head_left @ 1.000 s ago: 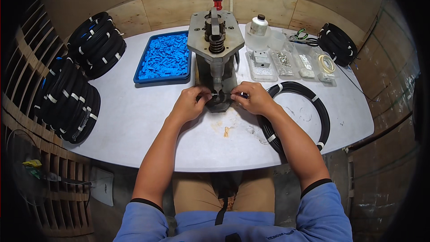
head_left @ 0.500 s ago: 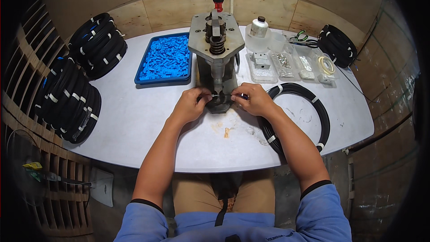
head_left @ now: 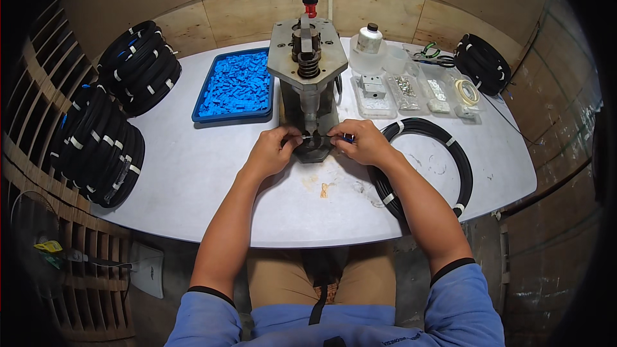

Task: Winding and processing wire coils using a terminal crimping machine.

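A grey metal hand press point(head_left: 308, 58) stands upright in the middle of the table. At its lower die, my left hand point(head_left: 273, 149) pinches a thin piece with a pale metallic tip. Opposite it, my right hand point(head_left: 361, 140) is closed with thumb and fingers on the end of a black cable, where a bit of dark blue shows. Both sets of fingertips are just below the press's ram, one on each side of it. The small parts between the fingers are too tiny to make out fully. A coil of black cable point(head_left: 466, 170) lies flat beside my right forearm.
A blue tray point(head_left: 198, 115) full of small blue pieces sits left of the press. Stacked black cable coils point(head_left: 96, 144) stand at far left. Clear boxes of small metal parts point(head_left: 403, 93), a white bottle point(head_left: 370, 38), scissors point(head_left: 443, 60) and another coil point(head_left: 482, 65) occupy the back right.
The view has shifted very slightly. Both hands stay at the press's die, and a little more of the blue bit shows at my right fingers.
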`<move>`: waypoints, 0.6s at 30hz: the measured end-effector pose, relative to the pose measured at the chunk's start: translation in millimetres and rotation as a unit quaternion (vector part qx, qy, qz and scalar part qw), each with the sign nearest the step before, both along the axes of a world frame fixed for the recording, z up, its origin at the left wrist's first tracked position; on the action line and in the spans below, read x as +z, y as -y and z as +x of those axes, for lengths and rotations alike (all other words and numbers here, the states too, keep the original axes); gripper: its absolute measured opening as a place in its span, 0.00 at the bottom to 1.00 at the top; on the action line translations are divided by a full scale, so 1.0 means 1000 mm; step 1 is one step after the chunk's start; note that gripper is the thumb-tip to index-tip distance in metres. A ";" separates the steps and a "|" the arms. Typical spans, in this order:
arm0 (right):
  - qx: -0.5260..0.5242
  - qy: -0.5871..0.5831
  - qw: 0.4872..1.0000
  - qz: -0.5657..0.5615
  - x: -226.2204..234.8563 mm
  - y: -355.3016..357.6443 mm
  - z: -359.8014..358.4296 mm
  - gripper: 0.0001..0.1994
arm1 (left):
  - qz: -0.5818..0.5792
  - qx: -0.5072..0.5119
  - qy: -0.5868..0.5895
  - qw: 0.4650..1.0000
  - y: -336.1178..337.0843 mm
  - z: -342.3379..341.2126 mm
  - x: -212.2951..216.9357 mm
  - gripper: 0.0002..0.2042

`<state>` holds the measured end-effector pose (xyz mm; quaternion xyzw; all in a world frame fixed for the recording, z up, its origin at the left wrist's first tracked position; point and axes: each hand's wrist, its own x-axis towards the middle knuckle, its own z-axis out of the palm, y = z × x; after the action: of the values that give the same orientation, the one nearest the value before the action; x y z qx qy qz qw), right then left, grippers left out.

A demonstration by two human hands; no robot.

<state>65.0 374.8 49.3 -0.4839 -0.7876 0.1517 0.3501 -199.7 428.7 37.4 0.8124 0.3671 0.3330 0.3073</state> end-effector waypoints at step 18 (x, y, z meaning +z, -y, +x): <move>0.010 0.024 1.000 -0.010 0.002 0.001 -0.001 0.08 | 0.006 0.002 -0.010 1.000 0.001 0.001 -0.001 0.09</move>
<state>63.7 373.8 50.8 -0.4832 -0.7989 0.1511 0.3247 -198.4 428.1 36.5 0.8168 0.3696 0.3278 0.2979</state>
